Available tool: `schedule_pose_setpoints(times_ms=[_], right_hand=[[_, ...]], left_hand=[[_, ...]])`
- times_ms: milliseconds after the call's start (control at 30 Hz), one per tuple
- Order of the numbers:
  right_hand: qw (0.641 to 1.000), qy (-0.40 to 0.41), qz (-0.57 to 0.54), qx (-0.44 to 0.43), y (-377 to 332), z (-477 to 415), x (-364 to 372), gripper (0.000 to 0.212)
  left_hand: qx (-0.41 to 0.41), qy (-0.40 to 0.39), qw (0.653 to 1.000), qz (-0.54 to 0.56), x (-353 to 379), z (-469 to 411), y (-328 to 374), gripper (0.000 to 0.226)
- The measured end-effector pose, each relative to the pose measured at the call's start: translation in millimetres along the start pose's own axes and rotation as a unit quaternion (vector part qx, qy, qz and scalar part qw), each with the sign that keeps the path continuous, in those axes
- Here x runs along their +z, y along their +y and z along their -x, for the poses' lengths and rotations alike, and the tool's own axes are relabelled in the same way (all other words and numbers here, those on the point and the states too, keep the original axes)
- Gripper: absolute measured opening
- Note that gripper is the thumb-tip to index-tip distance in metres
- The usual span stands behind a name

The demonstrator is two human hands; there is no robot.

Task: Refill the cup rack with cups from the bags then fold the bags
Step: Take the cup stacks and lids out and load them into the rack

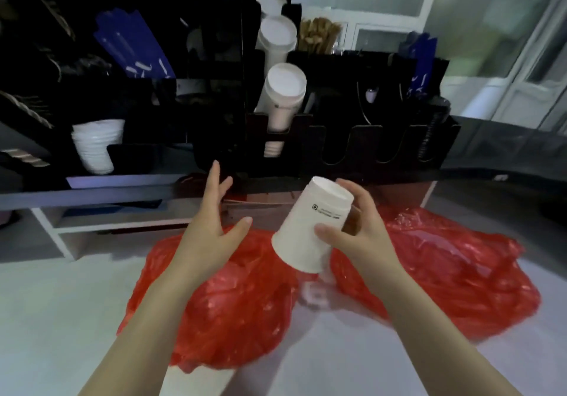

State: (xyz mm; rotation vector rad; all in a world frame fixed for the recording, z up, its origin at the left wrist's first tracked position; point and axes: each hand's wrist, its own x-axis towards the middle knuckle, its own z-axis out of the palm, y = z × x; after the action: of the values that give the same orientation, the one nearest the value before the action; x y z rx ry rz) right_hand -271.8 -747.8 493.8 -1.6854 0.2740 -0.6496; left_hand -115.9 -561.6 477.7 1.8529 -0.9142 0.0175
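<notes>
Small dark print on side of white paper cup (306, 230): round symbol beside two lines of tiny lettering, too blurred to read. Faint dark mark on nearest cup stack (283, 95), illegible. White markings on blue packets (135, 45), unreadable. No legible text elsewhere.
</notes>
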Motion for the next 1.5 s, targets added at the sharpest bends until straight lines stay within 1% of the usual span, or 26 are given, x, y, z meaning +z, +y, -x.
schedule_pose_setpoints(times_ms=[133, 233, 300, 367, 500, 667, 733, 867, 933, 1000, 1033, 1133, 1233, 1300, 1333, 1367, 1433, 1500], right_hand=[[0.987, 0.087, -0.05, -0.122, -58.8, -41.1, -8.3, 0.072], [0.972, 0.125, -0.058, -0.188, -96.9, -73.2, -8.5, 0.073], [0.962, 0.143, -0.061, -0.223, -116.5, -95.0, -8.2, 0.073], [0.951, 0.165, -0.052, -0.255, -132.8, -117.6, -7.1, 0.072], [0.94, 0.179, -0.029, -0.289, -159.7, -159.7, -4.3, 0.073], [0.931, 0.191, 0.04, -0.307, -186.4, -214.3, -3.8, 0.084], [0.923, 0.2, 0.084, -0.319, -194.6, -240.1, -1.5, 0.087], [0.909, 0.173, 0.169, -0.34, -203.9, -291.0, 8.2, 0.086], [0.91, 0.146, 0.201, -0.331, -204.7, -312.7, 15.5, 0.085], [0.906, 0.111, 0.24, -0.33, -204.0, -329.5, 23.7, 0.085], [0.9, 0.099, 0.262, -0.334, -203.9, -336.7, 27.5, 0.086], [0.877, 0.073, 0.343, -0.33, -205.4, -356.0, 35.2, 0.086], [0.862, 0.029, 0.42, -0.281, -196.8, -368.3, 37.6, 0.086], [0.846, 0.01, 0.466, -0.259, -186.4, -372.8, 37.4, 0.092], [0.846, 0.004, 0.471, -0.25, -182.5, -374.2, 36.5, 0.097], [0.855, 0.002, 0.458, -0.242, -179.9, -375.2, 35.2, 0.1], [0.875, 0.012, 0.416, -0.249, -178.3, -376.8, 32.2, 0.096], [0.87, 0.027, 0.405, -0.28, -176.5, -378.1, 31.2, 0.089]], left_hand=[[0.084, 0.031, 0.996, -0.025, -22.7, -54.5, 43.1, 0.09], [0.139, 0.056, 0.988, -0.044, -33.7, -94.2, 69.8, 0.088], [0.159, 0.057, 0.984, -0.053, -38.1, -118.3, 82.2, 0.088], [0.162, 0.051, 0.984, -0.063, -39.6, -139.7, 88.4, 0.09], [0.155, 0.052, 0.984, -0.076, -39.6, -174.3, 92.2, 0.088], [0.174, 0.119, 0.976, -0.05, -36.8, -213.0, 97.4, 0.075], [0.175, 0.114, 0.976, -0.053, -33.6, -230.7, 101.8, 0.076], [0.156, 0.069, 0.983, -0.067, -23.4, -254.7, 108.3, 0.087], [0.138, 0.042, 0.977, -0.156, -17.1, -258.2, 104.7, 0.092], [0.135, 0.041, 0.955, -0.262, -12.0, -259.5, 97.5, 0.096], [0.135, 0.046, 0.946, -0.291, -10.7, -259.7, 94.6, 0.097], [0.13, 0.049, 0.936, -0.324, -10.1, -260.4, 93.0, 0.097], [0.126, 0.054, 0.929, -0.344, -7.5, -258.9, 93.7, 0.097], [0.121, 0.056, 0.929, -0.346, -6.8, -258.3, 94.0, 0.098], [0.119, 0.055, 0.93, -0.345, -7.0, -258.4, 94.0, 0.098], [0.116, 0.052, 0.93, -0.344, -7.0, -258.1, 94.2, 0.098], [0.114, 0.05, 0.931, -0.344, -7.3, -258.6, 94.7, 0.098], [0.116, 0.049, 0.93, -0.346, -6.7, -258.8, 94.8, 0.097]])
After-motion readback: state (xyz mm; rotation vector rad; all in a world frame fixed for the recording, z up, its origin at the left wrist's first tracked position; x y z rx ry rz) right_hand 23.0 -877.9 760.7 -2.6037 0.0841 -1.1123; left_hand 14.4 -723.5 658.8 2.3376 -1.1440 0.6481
